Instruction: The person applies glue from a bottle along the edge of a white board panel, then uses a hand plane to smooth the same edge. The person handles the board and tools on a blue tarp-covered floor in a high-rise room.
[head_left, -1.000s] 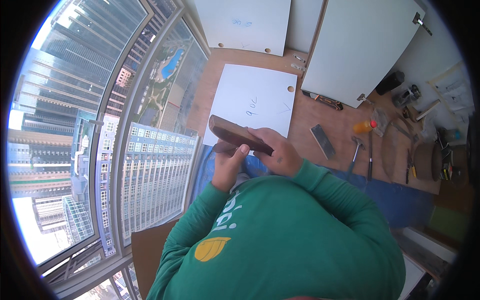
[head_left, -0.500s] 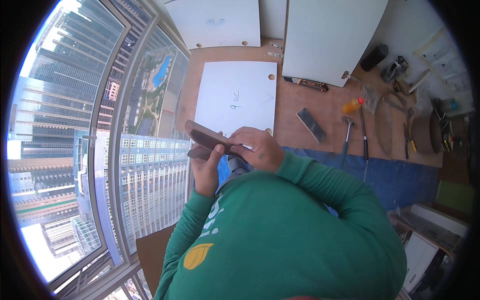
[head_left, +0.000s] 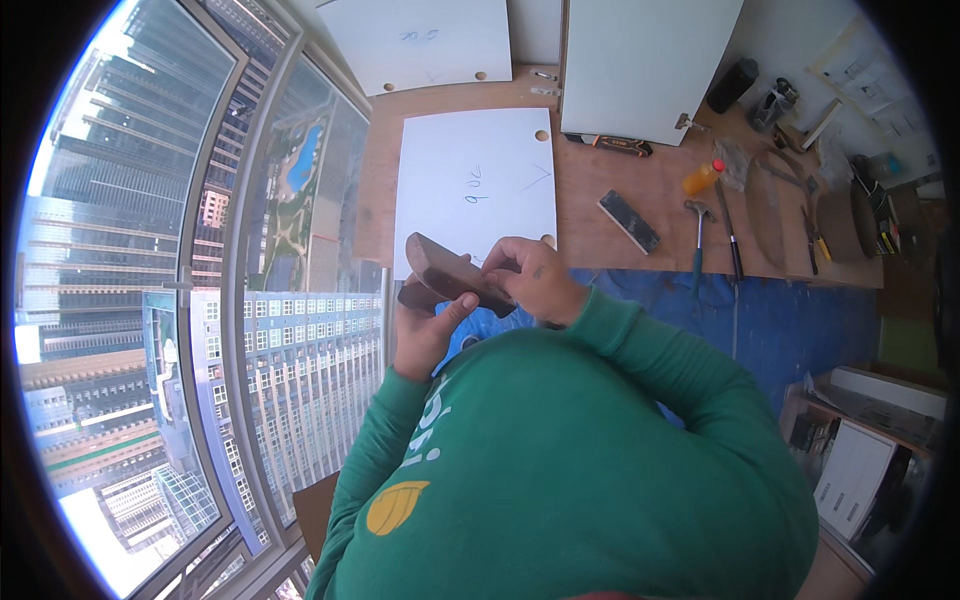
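Two hands are recorded at a dark brown wooden block [head_left: 455,275], which is taken here as the landmark; it is held in the air, just below the near edge of a white panel [head_left: 478,190] lying on the brown floor board [head_left: 640,190].

Left of the block: a full-height window [head_left: 200,300] is seen, with tower blocks far below it.

At the block: the left hand [head_left: 428,330] is closed on its lower left end, thumb across the face. The right hand [head_left: 535,280] is wrapped over its right end, fingers curled on the top edge. Both are grasping the block; neither is released. The green sleeves [head_left: 600,440] fill the view beneath.

Handling note, as a judgement: the block is best kept supported at both ends, held level and kept clear of the glass.

Above the block: a second white panel [head_left: 425,40] and a tall white panel [head_left: 650,65] are listed.

Right of the block: a small black slab [head_left: 628,221], a hammer [head_left: 697,235], an orange bottle [head_left: 702,177] and a blue sheet [head_left: 780,320] are noted, with loose hand tools [head_left: 810,225] beyond.

Containers: an open box [head_left: 870,440] is entered at the far lower right, holding what appear to be papers or booklets; its contents cannot be told further.
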